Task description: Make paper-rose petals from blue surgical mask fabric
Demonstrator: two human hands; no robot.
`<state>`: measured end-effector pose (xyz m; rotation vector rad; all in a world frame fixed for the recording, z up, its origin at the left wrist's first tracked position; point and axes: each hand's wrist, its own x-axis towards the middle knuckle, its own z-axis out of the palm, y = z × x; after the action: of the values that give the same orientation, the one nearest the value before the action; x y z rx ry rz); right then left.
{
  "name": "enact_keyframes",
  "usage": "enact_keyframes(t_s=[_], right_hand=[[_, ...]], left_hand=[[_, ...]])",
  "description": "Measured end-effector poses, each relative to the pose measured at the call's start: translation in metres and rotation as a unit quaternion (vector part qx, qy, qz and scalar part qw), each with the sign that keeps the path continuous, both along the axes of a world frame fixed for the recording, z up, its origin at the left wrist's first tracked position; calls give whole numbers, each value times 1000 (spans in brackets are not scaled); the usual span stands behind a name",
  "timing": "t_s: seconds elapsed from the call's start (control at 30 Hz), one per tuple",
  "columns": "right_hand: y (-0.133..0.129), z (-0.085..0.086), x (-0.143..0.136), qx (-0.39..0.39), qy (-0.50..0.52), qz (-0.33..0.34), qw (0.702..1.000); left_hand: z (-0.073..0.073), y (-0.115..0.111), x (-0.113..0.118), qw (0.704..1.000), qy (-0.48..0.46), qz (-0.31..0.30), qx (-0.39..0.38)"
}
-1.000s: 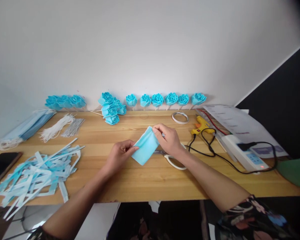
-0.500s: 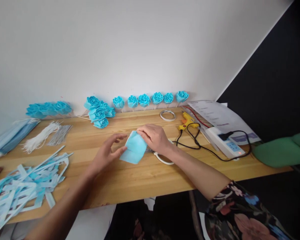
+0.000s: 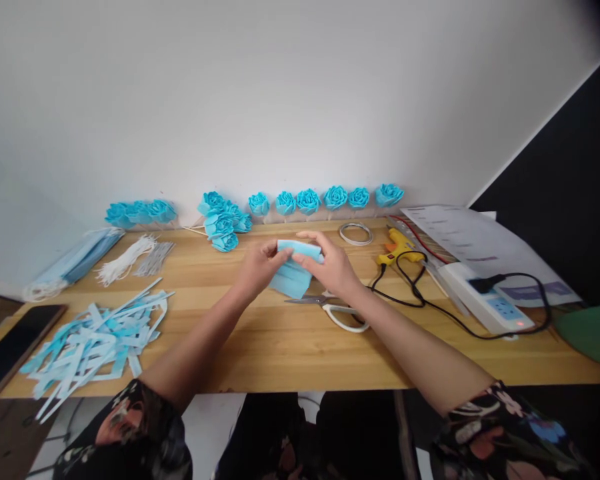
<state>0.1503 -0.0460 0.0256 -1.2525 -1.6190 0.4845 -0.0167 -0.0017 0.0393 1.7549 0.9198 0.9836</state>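
A light blue sheet point(image 3: 291, 279) is held between both hands above the wooden table, its top edge folded over. My left hand point(image 3: 261, 265) pinches the sheet's left side. On the right side, my right hand point(image 3: 330, 263) grips it, with the thumb on the front and fingers behind. Scissors with white handles point(image 3: 347, 319) lie on the table just below my right hand. Behind the hands, blue flowers point(image 3: 309, 201) lean in a row against the wall, and more flowers point(image 3: 221, 223) are piled to their left.
Blue strips point(image 3: 100, 340), white cords point(image 3: 127, 259), grey wires point(image 3: 154, 259), face masks point(image 3: 80, 260) and a phone point(image 3: 20, 347) lie left. To the right are a wire coil point(image 3: 356, 233), yellow glue gun point(image 3: 400, 247), black cable, papers point(image 3: 470, 240) and power strip point(image 3: 490, 300).
My left hand has closed on the sheet, and its upper edge is now folded over. The camera view has shifted left, showing the phone and more of the scissors.
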Motion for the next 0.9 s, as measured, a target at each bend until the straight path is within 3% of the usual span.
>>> enact_keyframes(t_s=[0.1,0.17,0.33,0.5,0.73,0.9], right_hand=[[7,-5,2,-80,106,57,990],[9,-8,2,-119,105,64,985],[6,-11,0,-137,-26,11,990],[1,-11,-11,-106,-148,0,983],[-6,-10,-20,-115,-183,37,976],[-2,6,1,-72,-36,27,996]], left_hand=[[3,1,5,992,-105,8,-64],[3,0,8,986,-142,5,-82],[-10,4,8,969,-218,7,-117],[-22,7,6,953,-269,86,-115],[-22,0,9,960,-220,167,-35],[-21,-3,5,984,-134,113,-25]])
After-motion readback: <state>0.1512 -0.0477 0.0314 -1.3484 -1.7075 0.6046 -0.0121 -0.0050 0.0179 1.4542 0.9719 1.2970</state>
